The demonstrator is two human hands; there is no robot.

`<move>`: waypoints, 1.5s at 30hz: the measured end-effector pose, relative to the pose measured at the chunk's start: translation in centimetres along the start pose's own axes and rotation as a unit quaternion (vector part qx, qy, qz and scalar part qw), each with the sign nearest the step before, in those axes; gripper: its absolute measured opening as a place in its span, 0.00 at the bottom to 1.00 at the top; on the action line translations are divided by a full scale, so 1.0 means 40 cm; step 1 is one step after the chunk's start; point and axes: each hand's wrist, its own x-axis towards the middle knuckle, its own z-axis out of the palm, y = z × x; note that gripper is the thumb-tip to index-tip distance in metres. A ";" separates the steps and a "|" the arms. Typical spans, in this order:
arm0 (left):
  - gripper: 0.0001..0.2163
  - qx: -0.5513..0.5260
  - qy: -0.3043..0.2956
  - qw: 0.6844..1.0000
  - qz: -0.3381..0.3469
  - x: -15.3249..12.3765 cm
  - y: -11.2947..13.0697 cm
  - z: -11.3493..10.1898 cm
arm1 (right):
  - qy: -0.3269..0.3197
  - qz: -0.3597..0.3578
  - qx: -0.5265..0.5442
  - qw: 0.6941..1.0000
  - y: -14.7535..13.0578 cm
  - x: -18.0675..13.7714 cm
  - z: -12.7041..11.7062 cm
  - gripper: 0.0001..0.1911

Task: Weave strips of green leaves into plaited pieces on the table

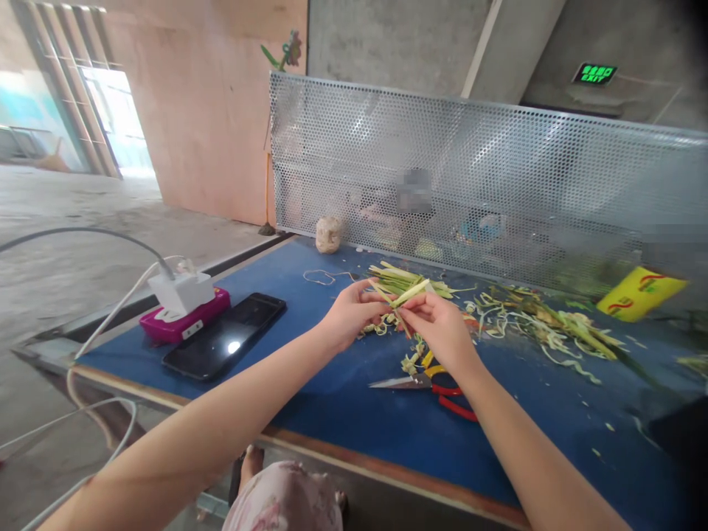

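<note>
Both my hands meet above the blue table (332,413). My left hand (351,313) and my right hand (436,324) are closed on crossed pale green leaf strips (406,293), fingers pinching where the strips overlap. Just behind them lies a small bundle of cut green strips (401,279). Red-and-yellow-handled scissors (436,383) lie flat on the table under my right wrist, blades pointing left.
A black phone (224,335) lies at the left, beside a pink power bank (182,317) with a white charger (182,289) and cables. Leaf scraps (553,324) spread to the right. A perforated metal screen (470,169) backs the table; a yellow packet (639,293) and a pale ball (328,234) sit by it.
</note>
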 end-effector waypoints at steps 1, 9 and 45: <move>0.24 0.007 0.002 1.000 0.005 -0.001 0.001 0.001 | 0.002 -0.005 -0.006 1.000 -0.001 0.000 0.000 0.12; 0.24 0.023 -0.016 0.999 0.015 -0.007 0.014 0.005 | -0.018 0.037 0.033 0.999 -0.006 0.003 -0.002 0.11; 0.27 0.118 -0.004 0.992 0.054 -0.002 -0.003 -0.004 | 0.058 -0.092 -0.214 0.971 -0.002 -0.001 -0.008 0.06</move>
